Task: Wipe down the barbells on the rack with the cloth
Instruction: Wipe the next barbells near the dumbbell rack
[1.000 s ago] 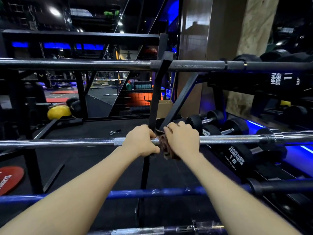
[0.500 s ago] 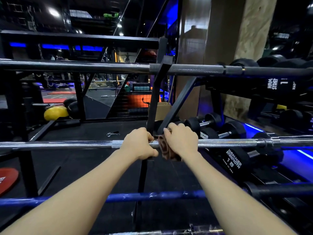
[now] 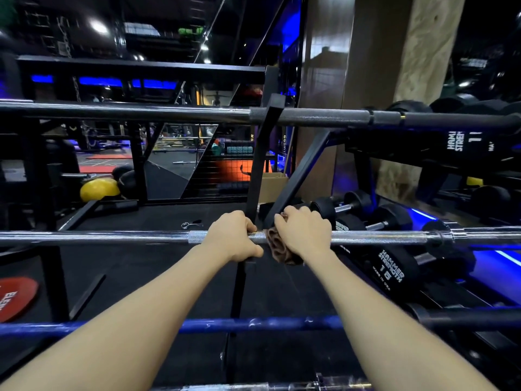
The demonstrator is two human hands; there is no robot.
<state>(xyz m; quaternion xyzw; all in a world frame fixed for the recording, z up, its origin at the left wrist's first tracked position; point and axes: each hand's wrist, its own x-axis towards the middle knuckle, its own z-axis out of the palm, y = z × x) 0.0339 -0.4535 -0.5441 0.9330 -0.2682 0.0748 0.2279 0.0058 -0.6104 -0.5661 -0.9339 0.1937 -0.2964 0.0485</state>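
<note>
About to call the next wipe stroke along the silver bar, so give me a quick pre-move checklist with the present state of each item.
1. Cloth in hand: ok. The right hand is closed over the brown cloth on the silver barbell.
2. Bar steadied: ok. The left hand grips the same bar just left of the cloth.
3. Cloth wrapped fully around the bar: cannot tell; its far side is hidden.
4. Path to the right: ok up to the collar; bare shaft before it.
5. Path to the left: not ok; the left hand is in the way.
6. Bar seated on the rack upright: cannot tell; the hands cover the contact.
</note>
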